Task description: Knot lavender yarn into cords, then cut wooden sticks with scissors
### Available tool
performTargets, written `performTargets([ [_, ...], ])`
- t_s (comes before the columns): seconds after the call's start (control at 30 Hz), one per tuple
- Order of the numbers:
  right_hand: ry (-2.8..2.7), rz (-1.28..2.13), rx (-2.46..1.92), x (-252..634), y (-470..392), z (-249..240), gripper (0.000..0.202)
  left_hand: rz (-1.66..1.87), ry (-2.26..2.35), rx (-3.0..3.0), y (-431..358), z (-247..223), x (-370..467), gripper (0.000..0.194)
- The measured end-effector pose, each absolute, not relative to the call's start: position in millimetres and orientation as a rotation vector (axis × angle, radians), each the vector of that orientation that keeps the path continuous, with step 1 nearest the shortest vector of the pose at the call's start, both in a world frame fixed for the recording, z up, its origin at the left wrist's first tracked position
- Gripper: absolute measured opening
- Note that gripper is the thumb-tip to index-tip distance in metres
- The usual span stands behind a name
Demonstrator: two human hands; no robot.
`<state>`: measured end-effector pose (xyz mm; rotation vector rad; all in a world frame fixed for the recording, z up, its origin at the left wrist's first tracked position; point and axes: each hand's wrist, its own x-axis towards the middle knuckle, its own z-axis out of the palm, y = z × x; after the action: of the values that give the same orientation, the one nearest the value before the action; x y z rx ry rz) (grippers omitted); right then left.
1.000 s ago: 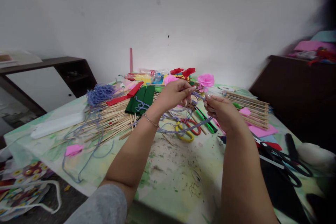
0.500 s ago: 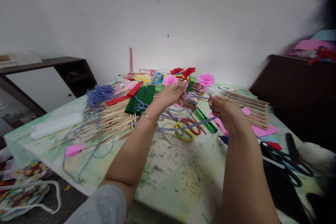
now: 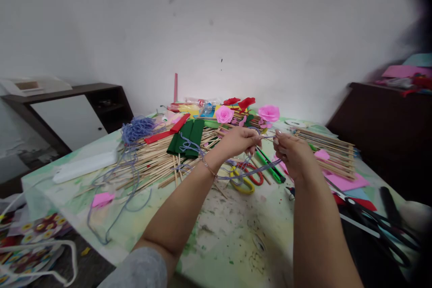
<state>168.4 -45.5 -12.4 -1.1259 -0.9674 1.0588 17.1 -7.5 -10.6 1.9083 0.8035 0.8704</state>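
yarn (image 3: 269, 137) stretches between both hands above the table (image 3: 232, 238), more strands drooping near the yellow handle (image 3: 249, 188). it looks light, soft and limp, apt to snag; a fingertip pinch beside the short taut span should hold best. the left hand (image 3: 239, 140) has it pinched, fingers curled nearly closed; the right hand (image 3: 293, 153) pinches the other side, fingers bent. any knot is too small to tell, and both palms are hidden.
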Motion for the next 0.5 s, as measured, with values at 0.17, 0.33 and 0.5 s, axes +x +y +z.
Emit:
performTargets([
  [0.17,-0.818,1.092,-0.936,171,-43,-12,0.024,0.872,0.847,1.961,-10,-7,17,0.03],
  [0.33,-0.799,1.116,-0.846,165,-44,-10,0.025,0.902,0.754,1.869,-14,0,10,0.029],
  [0.5,-0.893,1.209,-0.864,161,-48,-8,0.024,1.078,0.644,1.684,-4,2,-8,0.027],
])
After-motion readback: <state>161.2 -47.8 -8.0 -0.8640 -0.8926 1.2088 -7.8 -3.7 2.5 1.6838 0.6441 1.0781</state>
